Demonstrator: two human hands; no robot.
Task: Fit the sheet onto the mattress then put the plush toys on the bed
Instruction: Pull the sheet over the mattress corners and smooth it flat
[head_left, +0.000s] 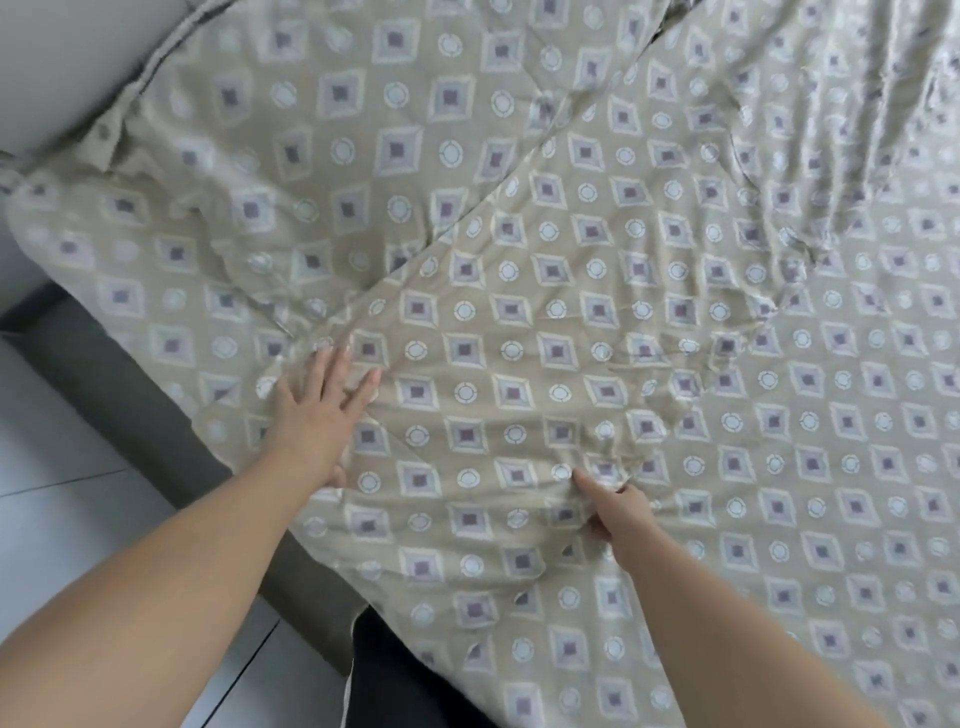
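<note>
Pale floor tiles (67, 467) show at the left, beside a dark bed base (119, 374) that runs slantwise under the bedding.

Over the bed lies the sheet (519, 234), beige with squares and rings, covering all of the mattress that is in view. It is not yet flat. One long crease or overlap crosses it slantwise from the top middle down towards the left edge, and loose ridges bunch at the upper right. A gathered hem shows at the upper left, near a grey surface that may be wall or headboard; I cannot tell which.

The left hand (317, 410) rests palm down on the sheet near the left edge, fingers straight and spread, pressing and holding nothing. The right hand (618, 514), further in, has its fingers closed round a small pucker of cloth, and wrinkles fan out from the pinch.

The step in hand looks like the fitting itself: spreading and tugging the cloth square, with one hand as an anchor and the other as the puller. No plush toys are in view, so that part is untouched.

Next, the pinched cloth likely needs drawing towards the near edge while the flat hand sweeps the crease outward. Then the hem wants tucking under at the corner. Too hard a tug may drag the far side loose.
</note>
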